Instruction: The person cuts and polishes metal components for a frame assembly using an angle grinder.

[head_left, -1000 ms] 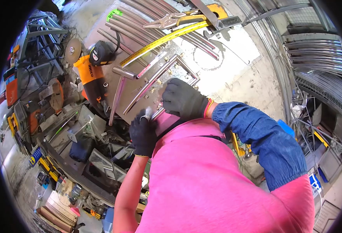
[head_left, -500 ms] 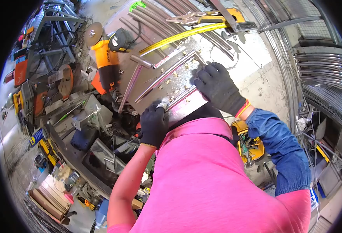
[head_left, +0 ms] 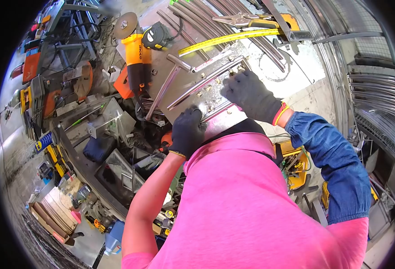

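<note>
In the head view, my left hand [head_left: 188,132], in a dark work glove, is closed around the near end of a thin metal tube [head_left: 218,110]. My right hand [head_left: 250,96], gloved too, has its fingers curled over the other end of this tube; the glove hides the contact. Just beyond lies a longer metal tube [head_left: 202,86], roughly parallel, with a short piece at its far end. Several small metal bits [head_left: 199,94] are scattered between the tubes on the metal plate [head_left: 228,124]. A T-shaped tube piece [head_left: 167,86] rests to the left.
An orange angle grinder [head_left: 135,56] with a disc lies left of the plate, beside a tape measure case [head_left: 157,36]. Its yellow blade [head_left: 229,40] stretches across several tubes [head_left: 197,22]. Locking pliers [head_left: 242,20] lie at the back. A cluttered bin [head_left: 112,152] stands lower left.
The view has shifted, so the bench and tools appear further right and higher or lower in places. Both hands stay at the tube; my right fingers look more curled in.
</note>
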`<state>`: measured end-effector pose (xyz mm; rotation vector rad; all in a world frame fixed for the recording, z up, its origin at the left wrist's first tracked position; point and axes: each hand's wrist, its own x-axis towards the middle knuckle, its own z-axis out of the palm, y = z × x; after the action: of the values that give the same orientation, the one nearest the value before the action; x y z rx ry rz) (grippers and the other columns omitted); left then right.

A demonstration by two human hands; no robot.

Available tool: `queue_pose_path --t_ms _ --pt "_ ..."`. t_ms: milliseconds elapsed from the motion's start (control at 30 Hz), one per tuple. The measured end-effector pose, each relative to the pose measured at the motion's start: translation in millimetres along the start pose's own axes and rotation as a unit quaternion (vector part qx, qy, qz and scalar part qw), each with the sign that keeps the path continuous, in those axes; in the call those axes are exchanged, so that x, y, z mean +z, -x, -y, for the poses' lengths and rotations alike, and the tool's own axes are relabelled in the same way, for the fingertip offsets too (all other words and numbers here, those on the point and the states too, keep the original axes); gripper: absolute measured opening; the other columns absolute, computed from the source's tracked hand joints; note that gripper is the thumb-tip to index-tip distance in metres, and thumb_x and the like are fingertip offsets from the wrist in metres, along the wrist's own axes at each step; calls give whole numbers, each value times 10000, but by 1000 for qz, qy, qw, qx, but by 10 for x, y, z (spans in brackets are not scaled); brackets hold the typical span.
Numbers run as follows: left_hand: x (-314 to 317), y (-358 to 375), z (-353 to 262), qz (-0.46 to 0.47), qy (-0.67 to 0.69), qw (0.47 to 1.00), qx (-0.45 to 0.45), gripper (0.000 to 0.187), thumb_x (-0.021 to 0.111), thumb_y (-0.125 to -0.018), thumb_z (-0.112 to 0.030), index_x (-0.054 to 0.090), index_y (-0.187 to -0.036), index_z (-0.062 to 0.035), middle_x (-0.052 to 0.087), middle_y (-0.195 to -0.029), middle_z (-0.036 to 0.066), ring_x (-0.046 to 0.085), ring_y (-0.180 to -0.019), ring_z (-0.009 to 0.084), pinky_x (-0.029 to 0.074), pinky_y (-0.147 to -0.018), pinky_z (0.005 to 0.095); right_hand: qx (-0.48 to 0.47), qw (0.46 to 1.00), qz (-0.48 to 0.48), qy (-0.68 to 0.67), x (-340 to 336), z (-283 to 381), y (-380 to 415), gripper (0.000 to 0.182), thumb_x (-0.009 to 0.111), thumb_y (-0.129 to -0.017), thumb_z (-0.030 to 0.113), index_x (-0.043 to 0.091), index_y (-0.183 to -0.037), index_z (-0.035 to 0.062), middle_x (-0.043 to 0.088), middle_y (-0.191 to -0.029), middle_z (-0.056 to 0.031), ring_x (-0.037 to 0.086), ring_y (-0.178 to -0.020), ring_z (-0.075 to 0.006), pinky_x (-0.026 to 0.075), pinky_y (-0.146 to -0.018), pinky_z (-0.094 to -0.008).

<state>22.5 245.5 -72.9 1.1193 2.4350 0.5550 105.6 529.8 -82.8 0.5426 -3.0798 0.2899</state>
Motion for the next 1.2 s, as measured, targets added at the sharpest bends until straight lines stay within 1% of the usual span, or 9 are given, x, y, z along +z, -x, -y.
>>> queue_pose_path --t_ms 267,367,467,600,667,800,933,1033,1200 --pt "61 -9 57 -21 14 1000 6 316 824 -847 -184 735 -1100 -16 741 -1167 247 705 -1085 476 579 -930 544 -9 999 15 -40 42 -68 9 296 750 -864 186 743 -1158 152 695 -1248 -68 654 -1146 -284 501 -1065 -462" --pt "64 -29 150 -29 42 998 29 344 850 -844 -199 738 -1112 -16 741 -1166 240 705 -1080 474 579 -930 537 17 995 -94 -35 61 -22 157 251 703 -883 207 743 -1129 181 676 -1176 -52 644 -1115 -277 516 -1048 -456" --pt "-172 -60 76 84 94 991 -42 390 875 -858 -229 733 -1147 -9 744 -1209 250 696 -1127 487 572 -982 538 189 950 -213 -129 -260 250 421 360 794 -853 165 768 -1212 155 699 -1278 -79 642 -1217 -322 508 -1049 -495" --pt "-264 -140 -56 17 88 996 5 267 845 -903 -151 753 -1131 -48 731 -1084 195 710 -1027 432 566 -909 515 438 841 -291 -126 73 275 935 366 882 -855 222 782 -1195 134 726 -1167 -33 691 -1073 -311 542 -924 -493" --pt "-354 -359 -314 -74 -20 993 93 272 838 -923 -145 767 -1175 -72 749 -1107 164 720 -1039 405 564 -911 486 436 840 -300 -124 101 220 999 318 883 -850 219 800 -1147 144 746 -1077 -34 704 -1033 -321 547 -900 -492" --pt "-283 -1179 -623 -94 -123 948 277 257 764 -925 -166 795 -1176 -116 700 -1331 139 588 -1370 361 460 -1134 530 420 863 -240 -145 37 -46 917 275 879 -831 213 828 -1097 163 777 -1049 -72 728 -953 -340 565 -861 -480" --pt "-27 -1933 -754 -104 -193 869 444 156 692 -921 -166 782 -1041 -124 733 -1287 114 623 -1299 326 481 -1114 503 337 907 -219 -126 52 -211 842 262 841 -804 191 823 -1059 135 783 -1062 -93 724 -925 -342 575 -828 -473" --pt "8 -2119 -728 2 -214 864 456 139 679 -942 -151 757 -1054 -123 745 -1309 127 655 -1296 350 494 -1142 534 332 906 -211 -153 83 -237 844 328 899 -803 201 842 -1122 151 781 -1050 -101 724 -927 -349 572 -842 -482" --pt "57 -2174 -700 27 -198 861 467 148 675 -910 -140 739 -1044 -133 739 -1202 116 673 -1195 332 510 -1105 538 322 902 -247 -149 188 -222 868 333 929 -773 270 845 -1074 153 785 -1060 -88 733 -943 -336 571 -834 -475"
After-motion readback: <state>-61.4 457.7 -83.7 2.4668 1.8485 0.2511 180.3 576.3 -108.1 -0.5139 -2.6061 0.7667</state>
